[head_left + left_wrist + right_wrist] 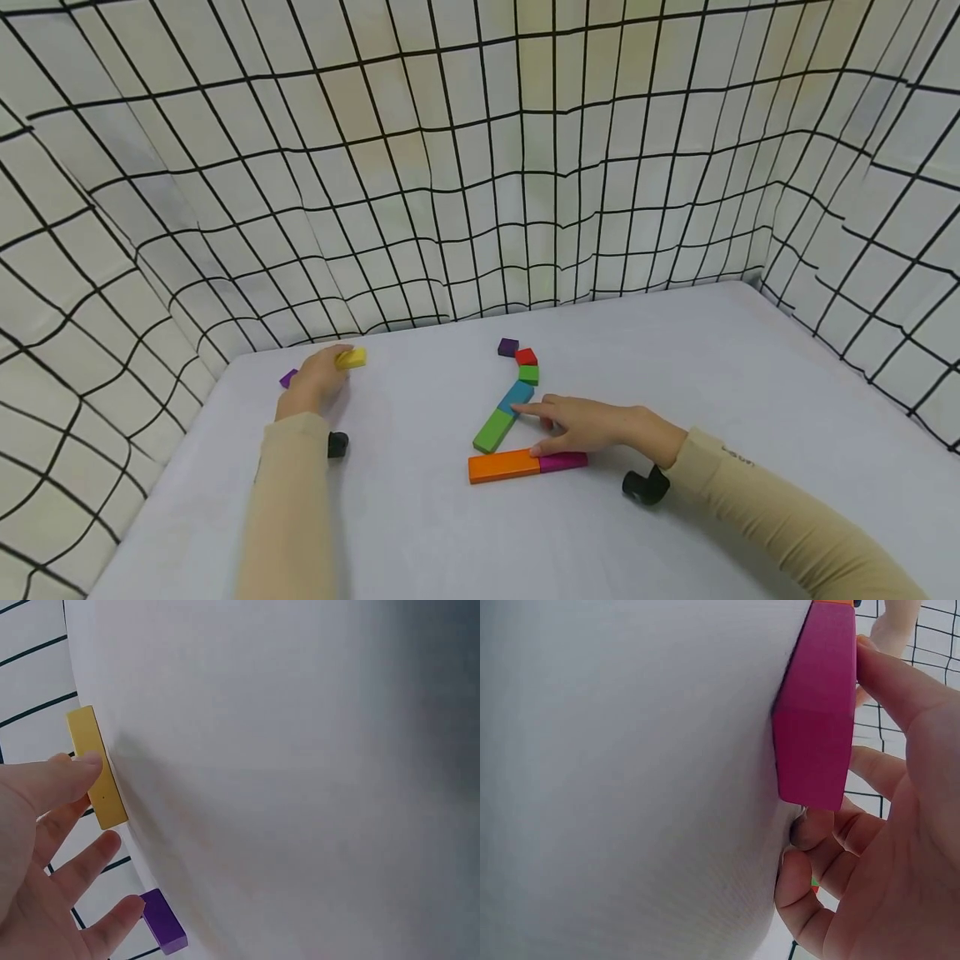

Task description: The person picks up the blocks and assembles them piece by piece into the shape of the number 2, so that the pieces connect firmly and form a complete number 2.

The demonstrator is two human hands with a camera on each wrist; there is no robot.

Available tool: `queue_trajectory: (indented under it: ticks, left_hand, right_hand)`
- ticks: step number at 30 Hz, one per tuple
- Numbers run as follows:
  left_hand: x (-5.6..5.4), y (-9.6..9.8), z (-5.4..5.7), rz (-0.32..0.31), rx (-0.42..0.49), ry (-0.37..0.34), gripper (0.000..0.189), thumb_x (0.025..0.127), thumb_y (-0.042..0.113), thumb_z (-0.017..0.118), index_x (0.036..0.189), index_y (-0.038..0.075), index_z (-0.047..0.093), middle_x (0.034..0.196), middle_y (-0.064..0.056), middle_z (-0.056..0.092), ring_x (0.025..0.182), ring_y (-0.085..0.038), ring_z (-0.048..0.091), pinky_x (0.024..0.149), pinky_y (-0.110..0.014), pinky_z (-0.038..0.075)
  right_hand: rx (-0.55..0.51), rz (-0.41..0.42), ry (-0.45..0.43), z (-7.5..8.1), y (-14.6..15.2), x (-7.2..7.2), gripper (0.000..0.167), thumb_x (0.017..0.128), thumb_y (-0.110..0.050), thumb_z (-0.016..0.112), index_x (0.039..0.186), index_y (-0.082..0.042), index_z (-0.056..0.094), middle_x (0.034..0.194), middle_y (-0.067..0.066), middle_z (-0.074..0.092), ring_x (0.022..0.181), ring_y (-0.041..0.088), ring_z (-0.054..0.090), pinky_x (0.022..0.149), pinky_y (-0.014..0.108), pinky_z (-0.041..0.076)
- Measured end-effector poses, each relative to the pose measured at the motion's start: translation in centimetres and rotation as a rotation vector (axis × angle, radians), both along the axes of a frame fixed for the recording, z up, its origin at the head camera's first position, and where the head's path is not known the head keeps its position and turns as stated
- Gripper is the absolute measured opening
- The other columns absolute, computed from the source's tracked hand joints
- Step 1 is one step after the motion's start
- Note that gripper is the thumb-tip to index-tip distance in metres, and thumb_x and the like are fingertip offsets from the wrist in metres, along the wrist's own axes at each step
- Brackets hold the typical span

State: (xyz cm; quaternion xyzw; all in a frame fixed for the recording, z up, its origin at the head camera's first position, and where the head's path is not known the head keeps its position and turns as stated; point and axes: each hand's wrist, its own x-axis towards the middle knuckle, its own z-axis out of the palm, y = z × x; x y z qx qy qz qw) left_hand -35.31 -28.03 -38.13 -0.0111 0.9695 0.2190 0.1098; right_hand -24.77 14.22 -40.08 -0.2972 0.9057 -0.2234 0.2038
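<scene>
At the back left, my left hand [317, 379] pinches a yellow block [97, 769] between thumb and fingers. A purple block [163, 921] lies beside that hand's outer fingers, partly hidden by the hand in the head view. My right hand [588, 423] reaches in from the right, its extended index finger at the seam between a blue block [516, 397] and a light green block [492, 431]. Its thumb rests at the join of an orange block [504, 467] and a magenta block [816, 709], which lie end to end. The other right fingers curl loosely.
Beyond the blue block, a small green block [528, 375], a red block [526, 357] and a dark purple block [508, 347] continue the curved line. Black netting [450, 208] over white sheeting rises at the back and sides of the white table [420, 542].
</scene>
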Motion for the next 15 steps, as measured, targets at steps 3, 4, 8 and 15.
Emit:
queue_trajectory:
  ticks: [3,4,8,15]
  left_hand:
    - [-0.04,0.26,0.02,0.011,0.007,0.009,0.058,0.103,0.005,0.048,0.159,0.006,0.033,0.159,-0.032,0.027,0.143,-0.055,0.026,0.109,-0.075,0.024]
    - [-0.01,0.35,0.06,0.012,0.007,0.016,0.058,0.102,0.004,0.048,0.158,0.005,0.034,0.159,-0.032,0.027,0.143,-0.055,0.026,0.109,-0.075,0.023]
    - [0.06,0.62,0.09,0.013,0.002,0.044,0.054,0.101,0.001,0.051,0.154,0.002,0.041,0.157,-0.031,0.033,0.142,-0.054,0.029,0.109,-0.074,0.023]
    - [0.14,0.58,-0.21,-0.006,-0.027,0.082,0.05,0.099,0.001,0.058,0.149,-0.001,0.048,0.149,-0.03,0.045,0.136,-0.051,0.039,0.107,-0.072,0.029]
  right_hand:
    - [0.001,0.006,0.006,0.1,0.0,0.04,0.072,0.096,-0.043,0.071,0.159,-0.021,0.041,0.099,-0.003,0.05,0.096,0.014,0.05,0.077,0.03,0.047]
    - [0.0,0.008,0.008,0.16,0.0,0.05,0.073,0.096,-0.042,0.071,0.159,-0.021,0.041,0.099,-0.003,0.05,0.096,0.014,0.05,0.077,0.031,0.047]
    - [-0.001,0.008,0.008,0.26,-0.01,0.08,0.073,0.096,-0.042,0.071,0.159,-0.021,0.041,0.1,-0.002,0.05,0.096,0.015,0.05,0.078,0.031,0.048]
    - [0.001,0.001,0.002,0.15,0.03,0.24,0.072,0.096,-0.043,0.071,0.159,-0.022,0.041,0.1,-0.003,0.051,0.096,0.014,0.051,0.078,0.031,0.048]
